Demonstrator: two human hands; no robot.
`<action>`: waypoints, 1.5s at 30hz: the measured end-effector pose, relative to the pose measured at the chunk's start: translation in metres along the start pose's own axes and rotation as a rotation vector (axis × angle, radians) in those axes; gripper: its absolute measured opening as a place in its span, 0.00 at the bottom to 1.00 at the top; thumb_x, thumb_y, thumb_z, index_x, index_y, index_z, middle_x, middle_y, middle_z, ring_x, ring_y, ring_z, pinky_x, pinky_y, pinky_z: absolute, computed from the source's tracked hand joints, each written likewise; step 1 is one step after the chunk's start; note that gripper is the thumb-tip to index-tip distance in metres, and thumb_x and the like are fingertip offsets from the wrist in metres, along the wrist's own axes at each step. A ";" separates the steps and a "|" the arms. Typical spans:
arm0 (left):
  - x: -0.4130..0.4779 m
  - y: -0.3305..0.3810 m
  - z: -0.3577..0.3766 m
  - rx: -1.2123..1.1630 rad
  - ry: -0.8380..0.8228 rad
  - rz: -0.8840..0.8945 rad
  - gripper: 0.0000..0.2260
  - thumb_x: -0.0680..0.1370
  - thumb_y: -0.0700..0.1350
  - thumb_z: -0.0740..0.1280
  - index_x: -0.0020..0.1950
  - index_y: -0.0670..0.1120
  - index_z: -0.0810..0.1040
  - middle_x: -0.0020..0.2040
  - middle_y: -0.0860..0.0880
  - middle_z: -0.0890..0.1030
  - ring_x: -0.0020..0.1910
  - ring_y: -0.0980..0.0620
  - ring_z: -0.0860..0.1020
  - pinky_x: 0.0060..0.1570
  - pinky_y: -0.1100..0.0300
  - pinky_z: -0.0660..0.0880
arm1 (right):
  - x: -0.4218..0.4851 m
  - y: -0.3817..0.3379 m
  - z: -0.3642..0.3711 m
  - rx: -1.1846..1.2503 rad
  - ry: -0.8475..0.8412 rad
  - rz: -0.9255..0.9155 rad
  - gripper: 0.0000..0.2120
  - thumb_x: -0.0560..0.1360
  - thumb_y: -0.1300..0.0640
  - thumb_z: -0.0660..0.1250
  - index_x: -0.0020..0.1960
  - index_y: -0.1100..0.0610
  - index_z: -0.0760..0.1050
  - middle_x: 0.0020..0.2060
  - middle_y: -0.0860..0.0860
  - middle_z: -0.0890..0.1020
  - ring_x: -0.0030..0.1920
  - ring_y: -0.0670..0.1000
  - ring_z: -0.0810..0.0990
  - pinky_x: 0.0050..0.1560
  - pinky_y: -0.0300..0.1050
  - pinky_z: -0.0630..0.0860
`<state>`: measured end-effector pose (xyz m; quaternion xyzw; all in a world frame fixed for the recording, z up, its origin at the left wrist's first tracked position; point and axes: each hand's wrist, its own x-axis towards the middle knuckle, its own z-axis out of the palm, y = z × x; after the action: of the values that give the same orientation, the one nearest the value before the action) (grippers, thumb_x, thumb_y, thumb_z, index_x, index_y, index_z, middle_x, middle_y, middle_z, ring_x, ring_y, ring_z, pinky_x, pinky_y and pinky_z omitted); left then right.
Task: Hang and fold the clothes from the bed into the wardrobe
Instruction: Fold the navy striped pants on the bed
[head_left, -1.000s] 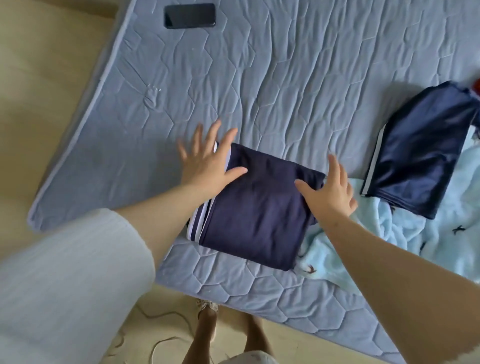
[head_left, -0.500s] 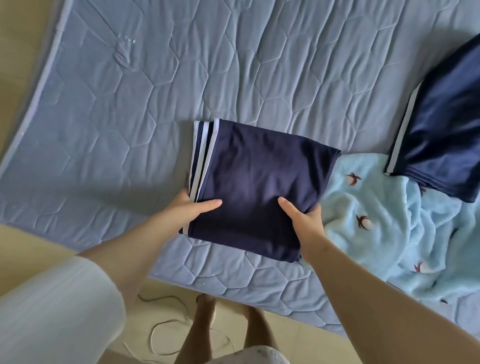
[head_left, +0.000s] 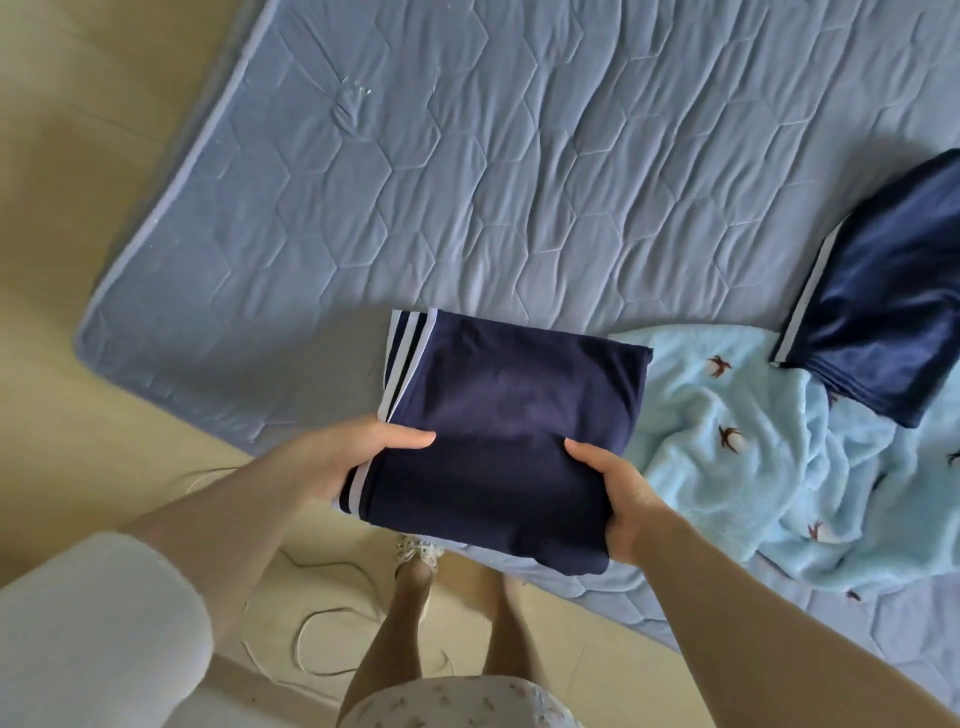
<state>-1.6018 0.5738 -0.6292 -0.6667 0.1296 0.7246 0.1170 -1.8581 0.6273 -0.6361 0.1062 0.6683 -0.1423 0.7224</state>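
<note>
Item 1. Folded navy garment (head_left: 498, 426), white stripes down its left edge: a flat, tidy rectangle held at the near edge of the bed (head_left: 519, 156), its near end jutting past the mattress above the floor. Whether its far end rests on the quilt or hangs just clear, I cannot tell

Item 2. Left hand (head_left: 353, 457): clasps the striped side, thumb laid on top, fingers tucked beneath the cloth and out of sight

Item 3. Right hand (head_left: 618, 499): clasps the opposite side in the same way, thumb above, fingers hidden under

Item 4. Light blue blanket (head_left: 753, 441), small dark motifs: crumpled on the bed, just beside the held garment on its right

Item 5. Second navy garment (head_left: 883, 312), one white stripe: lying to the right, part on the blanket, well apart from the first

Item 6. Loose cord (head_left: 322, 639): looped on the floor near the person's feet

Step in hand, as I judge it: the folding of item 1 looks finished and the carrying-off is under way. The wardrobe is not in view.

Next move calls for: both grips kept level so the layers do not slide apart, a turn away from the bed, care over the cord underfoot, and the piece laid flat on a shelf; item 5 waits its turn
</note>
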 end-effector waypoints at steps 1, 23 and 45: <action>-0.009 -0.008 -0.002 -0.036 0.004 0.040 0.22 0.58 0.51 0.77 0.49 0.46 0.82 0.43 0.46 0.85 0.40 0.47 0.84 0.39 0.56 0.78 | -0.008 0.001 0.005 -0.014 0.001 -0.004 0.23 0.60 0.51 0.76 0.52 0.58 0.79 0.42 0.56 0.85 0.46 0.59 0.83 0.42 0.50 0.78; -0.350 -0.055 -0.107 -0.667 0.331 0.583 0.15 0.66 0.49 0.75 0.48 0.44 0.83 0.45 0.43 0.85 0.43 0.43 0.84 0.45 0.52 0.78 | -0.311 -0.077 0.231 -0.547 -0.305 -0.503 0.14 0.65 0.52 0.74 0.47 0.59 0.81 0.38 0.59 0.85 0.37 0.60 0.84 0.38 0.50 0.79; -0.597 -0.263 -0.501 -1.025 0.688 0.981 0.18 0.71 0.55 0.70 0.56 0.46 0.80 0.49 0.42 0.84 0.48 0.40 0.82 0.48 0.47 0.78 | -0.477 0.047 0.746 -0.951 -0.801 -0.703 0.14 0.66 0.54 0.73 0.51 0.55 0.79 0.40 0.59 0.85 0.35 0.64 0.83 0.31 0.57 0.79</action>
<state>-0.9929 0.6500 -0.0811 -0.6910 0.0877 0.4159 -0.5847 -1.1752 0.4453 -0.1003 -0.5025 0.3359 -0.0879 0.7918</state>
